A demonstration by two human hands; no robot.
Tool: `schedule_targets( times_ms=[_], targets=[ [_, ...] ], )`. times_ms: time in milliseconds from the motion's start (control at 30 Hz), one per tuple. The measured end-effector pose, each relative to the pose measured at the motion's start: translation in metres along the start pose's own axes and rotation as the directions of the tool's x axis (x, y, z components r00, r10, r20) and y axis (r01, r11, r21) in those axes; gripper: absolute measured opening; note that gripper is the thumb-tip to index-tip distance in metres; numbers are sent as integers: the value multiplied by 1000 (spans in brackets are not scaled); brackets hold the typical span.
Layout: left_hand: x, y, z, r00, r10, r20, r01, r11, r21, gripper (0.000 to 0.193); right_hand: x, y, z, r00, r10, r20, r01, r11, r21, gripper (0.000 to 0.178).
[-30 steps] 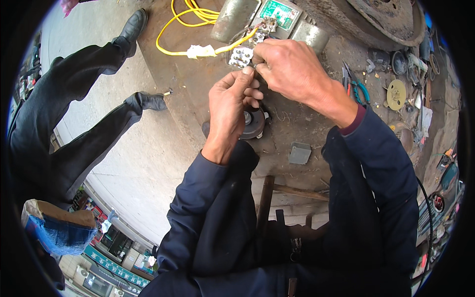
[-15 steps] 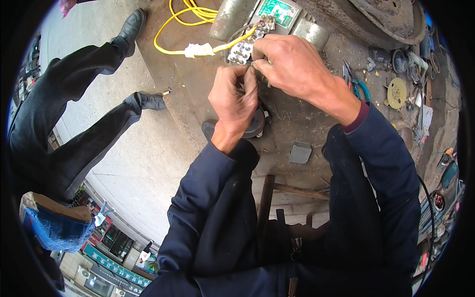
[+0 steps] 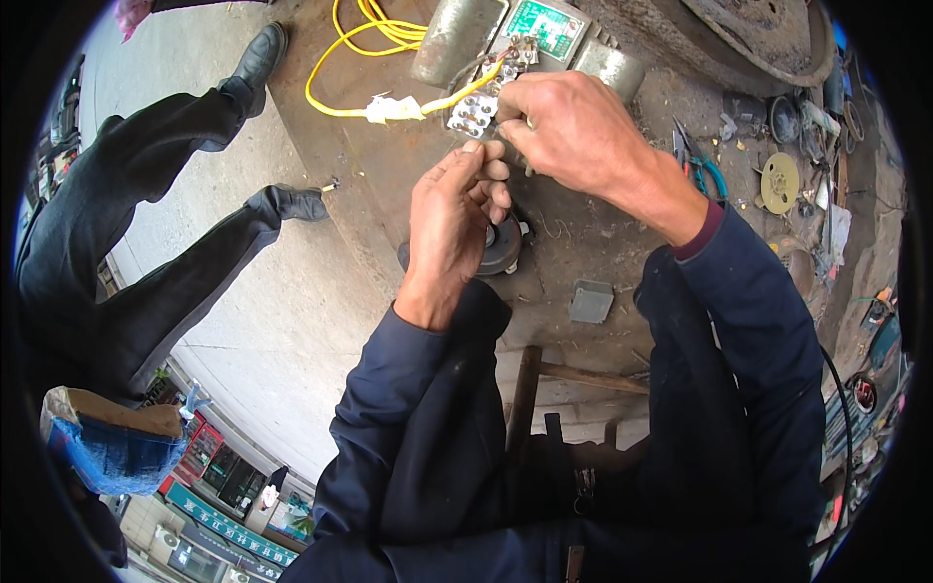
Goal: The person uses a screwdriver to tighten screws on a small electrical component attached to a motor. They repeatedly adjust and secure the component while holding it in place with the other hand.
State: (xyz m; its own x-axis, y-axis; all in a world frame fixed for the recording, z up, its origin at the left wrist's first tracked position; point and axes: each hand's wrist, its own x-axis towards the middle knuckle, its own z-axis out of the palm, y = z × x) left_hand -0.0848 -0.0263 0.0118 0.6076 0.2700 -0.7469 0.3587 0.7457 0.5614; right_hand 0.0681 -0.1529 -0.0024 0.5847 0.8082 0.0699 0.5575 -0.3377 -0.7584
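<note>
Crowding terminal block's (image 3: 472, 116) edge, fingers (image 3: 521, 94), (wide floor (image 3: 311, 277) leftward)

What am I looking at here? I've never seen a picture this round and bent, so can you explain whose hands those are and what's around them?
There is no machine arm here: a wide fisheye camera on a person's head looks down, which bends the edges. The left hand and right hand are the wearer's own, bare. They work close together beside a screw terminal block; anything between the fingertips is too small or hidden to tell. A yellow cable runs to a metal housing just beyond. On the dirty ground to the right lie teal-handled pliers and a pale yellow spool; a grey rectangular piece lies nearer the wearer. The dark-trousered legs at left are another person's.
</note>
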Motion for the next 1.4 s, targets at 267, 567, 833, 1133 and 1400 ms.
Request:
schedule_targets(
  times_ms=[267,567,833,1133,1400],
  targets=[
    [11,0,0,985,-160,71,168,978,-126,20,0,2,-3,999,-41,31,40,999,36,12],
    [10,-5,7,999,-35,-36,32,996,-81,14,1,3,-5,998,-40,46,39,999,17,14],
    [18,-43,11,812,575,-100,-483,759,437,15,1,3,-4,998,-21,51,22,1000,-11,14],
    [-3,-30,4,807,587,-67,-489,728,481,15,2,3,-5,999,5,43,-6,999,32,15],
    [8,-12,8,992,113,-51,-108,990,94,21,4,4,-3,997,5,80,-8,999,35,15]
  ],
)
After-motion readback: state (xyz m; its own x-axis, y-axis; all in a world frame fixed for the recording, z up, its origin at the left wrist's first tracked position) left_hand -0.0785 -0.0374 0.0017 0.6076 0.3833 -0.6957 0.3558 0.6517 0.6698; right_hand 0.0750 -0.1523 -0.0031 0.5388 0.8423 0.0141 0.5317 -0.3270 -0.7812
